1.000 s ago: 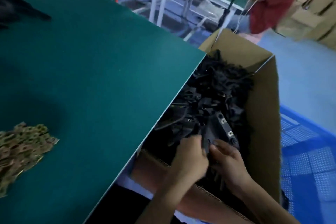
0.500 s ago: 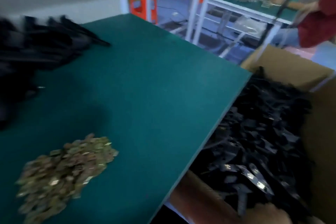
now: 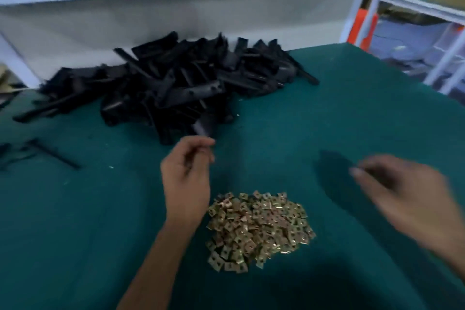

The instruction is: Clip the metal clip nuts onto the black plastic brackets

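Nuts at 6 o'clock look light, stiff, slippery, best pinched by edges; left hand loosely curled, empty; right hand too blurred to tell.

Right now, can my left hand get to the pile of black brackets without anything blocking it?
Probably yes. The left hand hovers just in front of the near edge of the bracket pile, with only bare green mat between them. The clip nuts lie nearer you, out of the path.
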Demonstrator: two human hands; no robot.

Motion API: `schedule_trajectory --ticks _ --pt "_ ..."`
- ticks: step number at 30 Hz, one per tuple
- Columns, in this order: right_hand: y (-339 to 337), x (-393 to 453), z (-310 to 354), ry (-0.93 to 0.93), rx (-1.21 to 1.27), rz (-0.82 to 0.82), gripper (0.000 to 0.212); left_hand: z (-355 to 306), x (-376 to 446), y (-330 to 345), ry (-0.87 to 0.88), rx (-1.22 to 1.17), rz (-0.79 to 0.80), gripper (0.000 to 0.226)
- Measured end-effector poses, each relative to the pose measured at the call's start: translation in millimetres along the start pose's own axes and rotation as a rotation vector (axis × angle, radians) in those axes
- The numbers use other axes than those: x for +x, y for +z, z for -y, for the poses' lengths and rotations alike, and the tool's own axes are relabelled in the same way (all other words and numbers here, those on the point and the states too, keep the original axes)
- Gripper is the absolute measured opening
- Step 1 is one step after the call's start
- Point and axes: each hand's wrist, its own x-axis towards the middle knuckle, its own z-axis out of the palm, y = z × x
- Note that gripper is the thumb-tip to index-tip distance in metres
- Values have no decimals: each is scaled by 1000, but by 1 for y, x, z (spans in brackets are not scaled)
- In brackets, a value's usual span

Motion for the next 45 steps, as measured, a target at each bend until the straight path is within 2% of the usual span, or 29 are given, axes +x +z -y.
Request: schedule_trajectory --ticks 1,3,7,9,12,14,18,21,26,29,32,36,39,42,44,45 --pt "17 33 18 -94 37 -16 8 11 5 -11 -6 -1 -72 31" --pt "62 100 39 -173 55 -10 20 24 4 -15 -46 -40 -133 30" --pt "122 203 52 -136 -122 -2 56 36 11 -20 -112 -90 -127 19" --pt "135 237 51 -112 -247 72 62 36 13 -20 -120 -81 -98 19" --pt "148 253 42 -191 -409 142 41 36 15 -20 -149 -54 -100 26" --pt "147 251 36 -283 -440 80 30 35 16 -18 -163 -24 -107 31" --pt "133 240 26 -380 -263 -97 27 33 15 -14 -149 78 -91 32" --pt "117 242 21 -397 -207 -143 30 33 13 -14 -150 123 -80 30" --pt "96 245 17 -302 -223 43 39 33 14 -15 -151 149 -63 26" --pt "97 235 16 -175 -68 135 41 33 15 -15 -159 151 -69 26" --pt "99 228 12 -33 189 115 35 33 15 -15 -164 144 -76 26" --pt "104 224 19 79 455 -7 8 33 16 -14 -165 129 -75 27" --pt "114 226 24 114 379 -118 13 33 16 -14 -166 126 -79 27" --pt "121 228 25 174 424 -200 33 34 16 -15 -163 121 -82 27" --pt "123 232 23 298 513 -119 47 34 16 -14 -163 123 -80 27" --pt "124 234 24 379 553 -54 42 34 16 -14 -164 126 -79 27"
